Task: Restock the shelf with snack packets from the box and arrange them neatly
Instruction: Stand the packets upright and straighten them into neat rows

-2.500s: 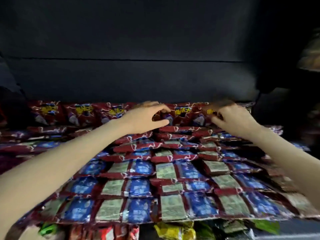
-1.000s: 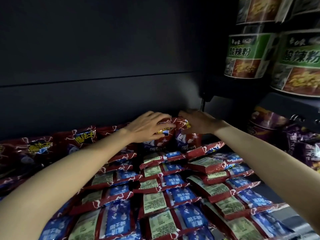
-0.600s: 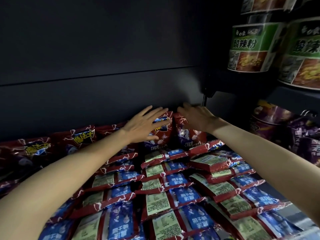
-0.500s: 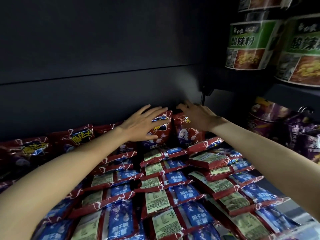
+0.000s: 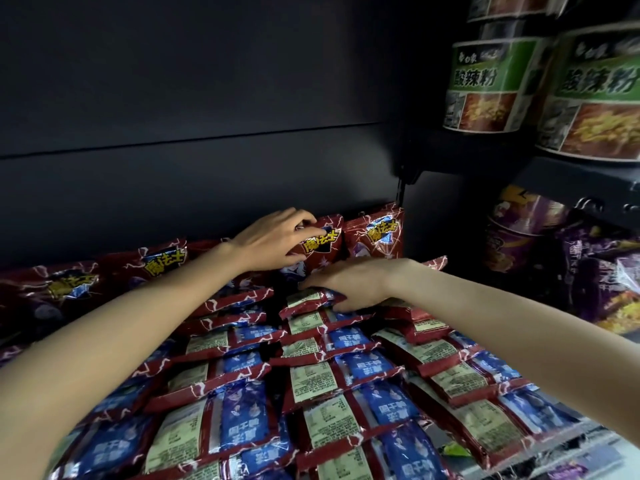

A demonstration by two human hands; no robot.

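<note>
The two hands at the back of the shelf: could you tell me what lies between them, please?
In the head view, one upright red snack packet stands between the left hand, which grips it, and the right hand.

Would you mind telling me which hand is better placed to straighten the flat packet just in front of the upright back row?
Right hand: it already grips that flat packet; the left hand holds an upright packet.
</note>
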